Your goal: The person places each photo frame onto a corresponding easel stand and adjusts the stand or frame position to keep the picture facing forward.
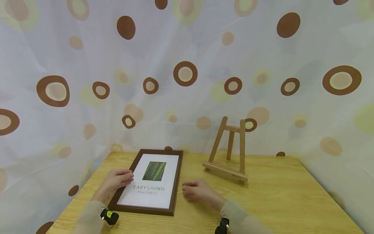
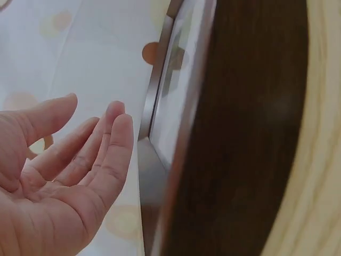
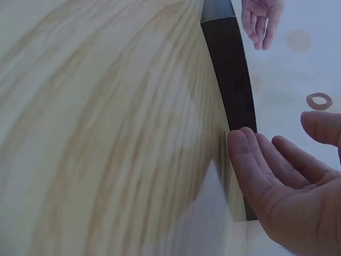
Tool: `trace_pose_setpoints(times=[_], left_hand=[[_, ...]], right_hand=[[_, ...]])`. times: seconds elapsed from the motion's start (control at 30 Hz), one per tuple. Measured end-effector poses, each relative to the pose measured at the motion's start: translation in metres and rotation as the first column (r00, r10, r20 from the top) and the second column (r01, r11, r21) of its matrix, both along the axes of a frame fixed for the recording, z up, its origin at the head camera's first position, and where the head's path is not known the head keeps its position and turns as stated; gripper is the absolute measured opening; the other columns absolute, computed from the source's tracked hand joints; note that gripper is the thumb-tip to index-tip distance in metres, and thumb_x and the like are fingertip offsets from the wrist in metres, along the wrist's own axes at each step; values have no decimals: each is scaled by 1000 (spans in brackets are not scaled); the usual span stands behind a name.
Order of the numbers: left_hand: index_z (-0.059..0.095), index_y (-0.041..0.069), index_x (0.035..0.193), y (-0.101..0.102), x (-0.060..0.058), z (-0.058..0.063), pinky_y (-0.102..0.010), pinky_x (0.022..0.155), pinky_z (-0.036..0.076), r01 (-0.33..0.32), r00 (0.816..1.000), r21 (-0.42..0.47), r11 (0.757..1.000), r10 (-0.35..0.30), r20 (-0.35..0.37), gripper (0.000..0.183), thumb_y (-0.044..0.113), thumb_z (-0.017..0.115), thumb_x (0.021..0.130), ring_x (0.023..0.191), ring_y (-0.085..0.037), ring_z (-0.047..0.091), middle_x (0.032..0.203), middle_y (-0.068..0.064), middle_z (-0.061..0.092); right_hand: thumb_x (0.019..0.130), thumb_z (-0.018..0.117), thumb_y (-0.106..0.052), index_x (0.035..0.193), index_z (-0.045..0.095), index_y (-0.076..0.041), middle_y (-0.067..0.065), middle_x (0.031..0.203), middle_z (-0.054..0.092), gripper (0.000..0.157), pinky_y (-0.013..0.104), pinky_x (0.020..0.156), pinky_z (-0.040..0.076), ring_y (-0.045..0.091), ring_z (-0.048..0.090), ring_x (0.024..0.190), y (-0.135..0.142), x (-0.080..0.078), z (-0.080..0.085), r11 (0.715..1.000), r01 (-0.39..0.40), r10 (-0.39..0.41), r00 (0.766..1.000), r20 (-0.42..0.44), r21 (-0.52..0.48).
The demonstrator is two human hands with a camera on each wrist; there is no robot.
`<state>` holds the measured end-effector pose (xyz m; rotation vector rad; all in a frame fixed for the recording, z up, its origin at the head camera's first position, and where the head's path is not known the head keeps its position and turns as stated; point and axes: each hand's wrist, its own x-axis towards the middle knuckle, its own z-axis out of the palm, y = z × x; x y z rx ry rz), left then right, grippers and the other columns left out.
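A picture frame (image 1: 175,187) with a dark brown border lies flat on the wooden table, its white insert (image 1: 159,201) printed "EASY LIVING" below a small green picture. Over the frame's left border hovers my left hand (image 1: 115,182), its fingers loosely bent with nothing in them. In the left wrist view, a gap shows between those fingertips (image 2: 121,125) and the dark border (image 2: 234,133). My right hand (image 1: 198,191) is just right of the frame, fingers relaxed and holding nothing. The right wrist view has its fingertips (image 3: 240,141) close to the frame's side edge (image 3: 232,69).
A small wooden easel (image 1: 226,169) stands upright toward the back right of the table (image 1: 280,201). Behind and around the table hangs a white sheet (image 1: 210,42) with brown and pale green dots.
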<state>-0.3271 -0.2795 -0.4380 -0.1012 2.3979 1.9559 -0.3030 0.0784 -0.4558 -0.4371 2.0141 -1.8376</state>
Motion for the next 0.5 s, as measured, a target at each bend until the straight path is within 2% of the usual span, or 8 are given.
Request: trace_pose_setpoints(times=[0.1, 0.4, 0.5], left_hand=[[45, -12, 124, -9, 2, -5, -37, 84, 48, -11, 1000, 22, 1000, 11, 12, 45, 13, 58, 89, 95, -25, 59, 110, -21, 58], [44, -12, 125, -32, 8, -7, -35, 83, 49, -46, 999, -27, 999, 46, 6, 47, 15, 58, 90, 101, -27, 56, 119, -25, 52], [42, -13, 126, -35, 10, -7, -36, 84, 49, -31, 1000, -42, 999, 31, 4, 49, 16, 58, 89, 104, -30, 54, 120, -26, 49]], right_hand=[[89, 58, -19, 122, 49, 11, 23, 111, 58, 45, 38, 75, 52, 30, 60, 95, -4, 2, -2, 1000, -6, 6, 1000, 14, 5], [90, 57, -20, 124, 46, 11, 22, 114, 57, 48, 37, 77, 51, 31, 59, 98, -16, 4, -3, 1000, -21, 21, 998, 53, 12], [90, 58, -21, 126, 45, 11, 22, 118, 54, 50, 37, 77, 52, 30, 58, 99, -19, 4, -3, 1000, -18, 17, 998, 54, 12]])
